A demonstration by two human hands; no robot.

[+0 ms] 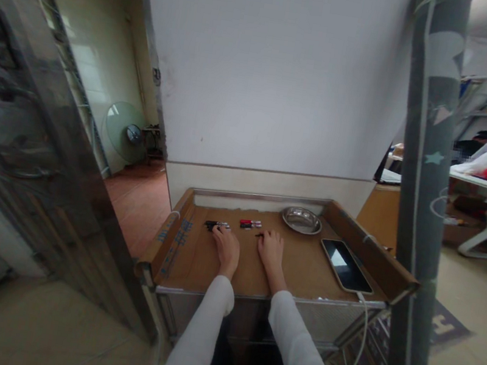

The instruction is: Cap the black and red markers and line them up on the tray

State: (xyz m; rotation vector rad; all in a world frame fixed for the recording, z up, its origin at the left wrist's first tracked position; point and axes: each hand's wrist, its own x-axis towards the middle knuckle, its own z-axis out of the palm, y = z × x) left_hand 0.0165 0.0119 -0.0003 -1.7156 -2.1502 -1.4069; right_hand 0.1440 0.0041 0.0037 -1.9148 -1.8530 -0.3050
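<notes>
Because the dark sticks [210,224] lie loosely bunched at the left hand [226,249], left side of the tray [303,275], a careless nudge could scatter them. Left fingers curled; whether they grip a stick, cannot tell. Right hand [270,250] low, fingers bent at a small dark piece [258,235], hold likewise unclear; a slip might roll it against the red stick [246,222]. Bowl [302,221] behind. Phone [347,265] at right; a snagged cable [362,334] could drag it off.

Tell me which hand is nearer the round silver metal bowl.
Right. The right hand is left of the bowl and nearer the camera; the left hand is farther left.
</notes>
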